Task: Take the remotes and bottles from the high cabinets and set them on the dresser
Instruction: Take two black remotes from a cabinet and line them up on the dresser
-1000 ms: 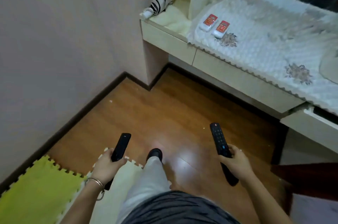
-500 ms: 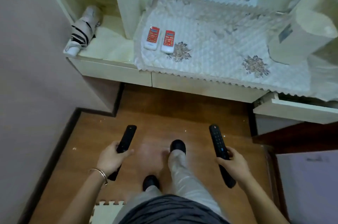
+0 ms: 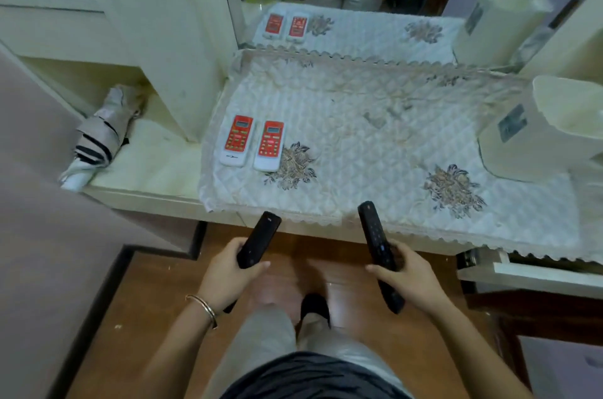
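Left hand (image 3: 228, 278) gripping slim remote (image 3: 261, 238), right hand (image 3: 408, 274) gripping buttoned remote (image 3: 373, 232)

A home bedroom — mirrored dresser (image 3: 156, 199) under a quilted floral cloth (image 3: 375, 144), wooden floor (image 3: 137, 317).

Black remotes (image 3: 259, 240) held before dresser (image 3: 153, 170); red-white remotes (image 3: 237, 141) flat atop.

There are two black remotes (image 3: 259, 240) (image 3: 375, 235) and two red-and-white remotes (image 3: 237, 141) (image 3: 270, 145). One folded umbrella (image 3: 98, 137) lies at the dresser's (image 3: 156, 170) left edge.
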The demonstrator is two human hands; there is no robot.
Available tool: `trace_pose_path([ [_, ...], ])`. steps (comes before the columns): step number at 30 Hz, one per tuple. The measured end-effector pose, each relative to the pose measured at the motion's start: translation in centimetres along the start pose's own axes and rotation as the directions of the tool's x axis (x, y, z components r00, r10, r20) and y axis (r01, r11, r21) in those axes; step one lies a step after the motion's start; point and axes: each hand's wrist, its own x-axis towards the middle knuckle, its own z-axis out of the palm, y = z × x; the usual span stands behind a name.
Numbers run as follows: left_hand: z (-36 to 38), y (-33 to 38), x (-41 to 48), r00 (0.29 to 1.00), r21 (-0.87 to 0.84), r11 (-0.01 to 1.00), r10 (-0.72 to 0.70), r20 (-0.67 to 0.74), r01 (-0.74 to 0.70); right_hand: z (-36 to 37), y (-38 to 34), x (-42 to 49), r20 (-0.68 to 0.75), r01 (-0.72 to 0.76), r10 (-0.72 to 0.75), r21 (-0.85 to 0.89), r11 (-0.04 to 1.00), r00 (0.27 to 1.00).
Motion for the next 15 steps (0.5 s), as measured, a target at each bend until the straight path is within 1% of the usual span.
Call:
trace_pose_path([
  [3,-0.4,2.6,2.7,0.999,0.003,1.000,0.018,-0.033,-0.018,-1.5,-2.5,2.7,-0.014,0.062,-0.061,0.013,0.998,0.998],
  [5,-0.8,3.6,4.5,0.998,-0.010,0.999,0.030,-0.062,-0.030,-1.7,-3.5,4.2,-0.047,0.072,-0.070,0.042,0.997,0.996],
  [9,-1.6,4.7,8.3,0.996,-0.025,0.999,0.032,-0.087,-0.034,-1.0,-4.4,6.4,-0.077,0.028,-0.021,0.087,0.996,0.997],
  [12,-2.2,5.5,11.0,0.998,-0.020,0.999,0.024,-0.065,-0.025,-0.4,-4.8,7.4,-0.102,-0.035,0.048,0.127,0.991,0.994],
  [15,-2.7,6.9,14.0,0.997,-0.023,0.998,0.057,-0.048,-0.058,-0.3,-6.5,8.9,-0.149,-0.050,0.069,0.127,0.991,0.986],
])
